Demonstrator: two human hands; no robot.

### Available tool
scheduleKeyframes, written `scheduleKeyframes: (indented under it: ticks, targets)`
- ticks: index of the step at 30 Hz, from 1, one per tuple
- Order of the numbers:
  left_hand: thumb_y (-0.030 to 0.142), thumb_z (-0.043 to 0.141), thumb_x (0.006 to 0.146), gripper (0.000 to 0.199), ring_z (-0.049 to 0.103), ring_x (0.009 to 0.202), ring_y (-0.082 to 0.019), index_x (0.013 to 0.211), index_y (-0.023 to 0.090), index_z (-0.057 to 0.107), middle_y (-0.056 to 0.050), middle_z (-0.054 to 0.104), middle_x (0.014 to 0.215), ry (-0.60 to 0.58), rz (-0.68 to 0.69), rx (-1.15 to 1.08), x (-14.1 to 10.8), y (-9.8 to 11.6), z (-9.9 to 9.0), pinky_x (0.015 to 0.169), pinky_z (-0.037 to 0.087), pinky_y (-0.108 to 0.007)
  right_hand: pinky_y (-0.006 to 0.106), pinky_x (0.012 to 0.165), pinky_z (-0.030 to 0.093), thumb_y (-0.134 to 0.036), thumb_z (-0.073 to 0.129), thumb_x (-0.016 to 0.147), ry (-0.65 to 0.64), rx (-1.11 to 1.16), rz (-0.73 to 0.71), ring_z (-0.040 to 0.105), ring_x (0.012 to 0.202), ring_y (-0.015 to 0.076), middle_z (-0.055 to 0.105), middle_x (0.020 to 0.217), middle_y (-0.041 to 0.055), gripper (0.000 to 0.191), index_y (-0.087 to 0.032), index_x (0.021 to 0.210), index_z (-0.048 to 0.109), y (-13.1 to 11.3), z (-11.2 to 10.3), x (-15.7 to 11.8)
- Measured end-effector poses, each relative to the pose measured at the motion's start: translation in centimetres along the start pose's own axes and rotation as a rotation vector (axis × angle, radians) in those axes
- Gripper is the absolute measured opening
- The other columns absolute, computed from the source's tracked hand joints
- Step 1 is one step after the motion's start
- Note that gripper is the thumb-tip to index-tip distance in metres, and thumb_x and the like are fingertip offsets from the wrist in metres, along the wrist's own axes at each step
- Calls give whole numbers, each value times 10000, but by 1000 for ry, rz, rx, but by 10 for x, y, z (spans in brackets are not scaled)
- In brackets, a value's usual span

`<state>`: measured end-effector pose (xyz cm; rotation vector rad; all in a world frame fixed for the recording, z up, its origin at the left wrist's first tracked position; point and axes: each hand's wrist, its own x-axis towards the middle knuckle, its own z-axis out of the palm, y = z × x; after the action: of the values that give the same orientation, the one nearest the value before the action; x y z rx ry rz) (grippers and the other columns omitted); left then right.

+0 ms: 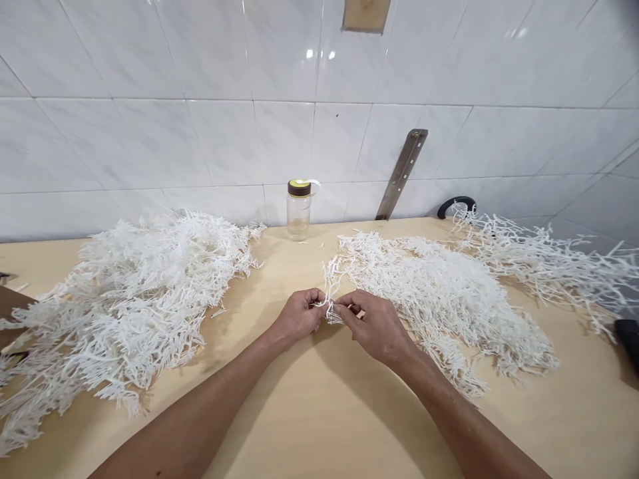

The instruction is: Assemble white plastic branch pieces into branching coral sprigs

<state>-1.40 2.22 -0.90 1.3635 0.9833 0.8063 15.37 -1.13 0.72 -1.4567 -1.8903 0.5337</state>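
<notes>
Between my two hands, over the middle of the table, is a small white branching plastic sprig [331, 285]. Its twigs point upward and away from me. My left hand [302, 313] pinches its left side between thumb and fingers. From the other side, my right hand [372, 322] grips it low down with thumb and forefinger. A large heap of similar white sprigs [154, 293] lies to the left. Right beside my right hand spreads a second, flatter heap of white sprigs [449, 293]. The exact spot where the fingertips meet the sprig is partly hidden.
A clear bottle with a dark and yellow lid [298, 216] stands at the table's back edge. A metal strip [402, 174] leans on the tiled wall. Longer white branches [549, 259] lie far right, near a black curved handle [456, 205] and a black object [628, 339].
</notes>
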Motion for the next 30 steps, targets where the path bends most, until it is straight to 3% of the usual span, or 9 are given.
scheduleKeyframes:
  ticks: [8, 14, 20, 30]
  targets:
    - [385, 585, 797, 232, 424, 438, -86, 702, 175, 556, 54, 481, 517, 90, -4, 142, -3, 1, 1, 471, 330, -221, 301, 673, 462, -236, 516, 917, 66, -100, -129, 607, 700, 167, 678, 806, 35, 176, -204, 818, 657, 6, 9, -1]
    - [355, 550, 821, 214, 469, 502, -110, 690, 188, 571, 36, 519, 557, 133, 35, 236, -3, 0, 1, 524, 380, -232, 301, 655, 444, -212, 510, 907, 83, -167, -110, 580, 686, 169, 638, 782, 34, 147, -192, 802, 611, 6, 16, -2]
    - [335, 537, 826, 203, 464, 505, -116, 678, 197, 553, 30, 523, 555, 162, 43, 222, -3, -1, 2, 511, 364, -229, 301, 652, 440, -198, 482, 919, 61, -156, -72, 590, 713, 175, 638, 813, 38, 140, -196, 837, 595, 4, 19, -2]
    - [336, 554, 802, 204, 461, 507, -115, 661, 188, 556, 40, 484, 502, 182, 47, 151, -5, -2, 4, 514, 361, -228, 321, 702, 465, -255, 488, 940, 88, -134, -149, 621, 762, 190, 689, 875, 56, 176, -197, 909, 652, 16, 21, 0]
